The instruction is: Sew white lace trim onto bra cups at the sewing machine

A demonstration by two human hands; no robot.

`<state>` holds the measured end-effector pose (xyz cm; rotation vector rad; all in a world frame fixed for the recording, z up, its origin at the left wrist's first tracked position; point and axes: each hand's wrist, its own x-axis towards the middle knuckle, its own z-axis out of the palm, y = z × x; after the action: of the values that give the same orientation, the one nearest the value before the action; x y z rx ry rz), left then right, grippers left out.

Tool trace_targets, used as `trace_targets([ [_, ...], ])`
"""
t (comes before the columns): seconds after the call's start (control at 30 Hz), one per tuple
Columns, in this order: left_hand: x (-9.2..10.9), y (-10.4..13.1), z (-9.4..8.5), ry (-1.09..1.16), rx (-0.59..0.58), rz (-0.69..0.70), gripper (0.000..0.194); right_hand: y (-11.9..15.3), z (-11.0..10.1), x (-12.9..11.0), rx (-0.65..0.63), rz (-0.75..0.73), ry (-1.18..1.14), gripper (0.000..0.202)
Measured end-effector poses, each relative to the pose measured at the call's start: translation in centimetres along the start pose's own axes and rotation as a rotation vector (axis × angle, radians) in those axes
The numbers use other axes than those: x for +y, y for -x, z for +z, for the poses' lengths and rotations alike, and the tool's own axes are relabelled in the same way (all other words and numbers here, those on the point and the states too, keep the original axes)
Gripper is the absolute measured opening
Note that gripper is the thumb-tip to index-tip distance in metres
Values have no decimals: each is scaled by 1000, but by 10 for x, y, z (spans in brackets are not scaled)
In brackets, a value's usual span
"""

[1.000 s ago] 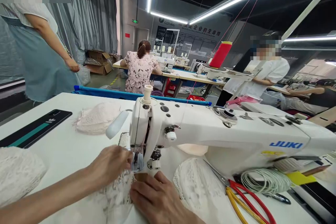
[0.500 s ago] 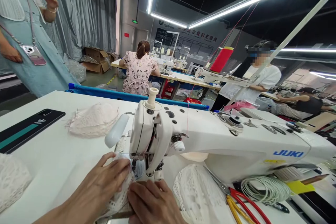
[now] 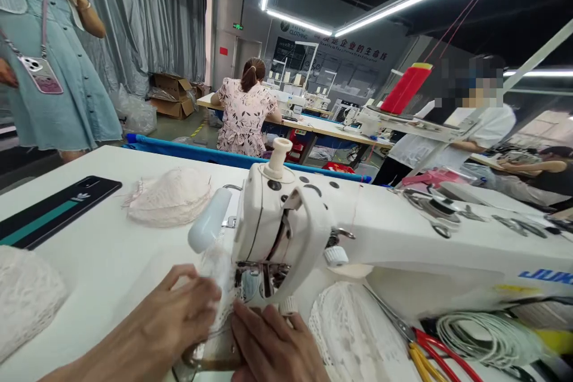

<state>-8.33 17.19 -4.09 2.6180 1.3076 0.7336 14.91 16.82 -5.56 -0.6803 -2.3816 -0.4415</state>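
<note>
A strip of white lace (image 3: 218, 304) runs under the needle area of the white sewing machine (image 3: 277, 239). My right hand (image 3: 280, 343) presses its bunched fingers on the lace's near end, just in front of the presser foot; the fabric under them is mostly hidden. My left hand (image 3: 176, 316) is at the lace's left edge, fingers loosely bent and somewhat blurred, with nothing visible in them. Right of my right hand lies a white lace cup piece (image 3: 353, 328). Another lace cup (image 3: 170, 197) rests behind my left hand, and a lace piece (image 3: 27, 298) sits at far left.
Scissors (image 3: 425, 340) with red and yellow handles lie beside a coil of pale cord (image 3: 478, 334) under the machine arm. A dark phone (image 3: 58, 209) lies at left. A red thread cone (image 3: 405, 89) stands behind the machine. Several people are around, one standing at left (image 3: 54, 71).
My left hand has lifted slightly and drawn left from the lace. My right hand stays on the fabric by the needle. The view has shifted, and the standing person's raised arm has moved toward the chest.
</note>
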Motion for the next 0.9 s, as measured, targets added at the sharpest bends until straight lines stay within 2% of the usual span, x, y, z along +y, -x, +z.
trace_targets([
  [0.07,8,14,-9,-39,2,85,25,-1,-3,1,-23,-15,-10,33],
  [0.13,17,24,-12,-118,105,161,37,-1,-5,1,-38,-37,-12,34],
  [0.23,27,29,-7,-225,313,183,46,-2,-6,2,-54,-45,-7,39],
  [0.3,29,29,-4,-259,361,181,46,-3,-7,3,-53,-40,-10,42],
  [0.43,30,23,-3,-283,366,203,53,-5,-9,3,-61,-40,-20,43],
  [0.57,30,20,4,-244,429,267,48,-6,-9,1,-60,-30,-31,36],
  [0.67,31,17,13,-269,416,285,42,-6,-8,-1,-21,-10,-26,31],
  [0.9,32,-1,23,-344,299,243,36,-7,-6,-1,28,25,-12,58],
])
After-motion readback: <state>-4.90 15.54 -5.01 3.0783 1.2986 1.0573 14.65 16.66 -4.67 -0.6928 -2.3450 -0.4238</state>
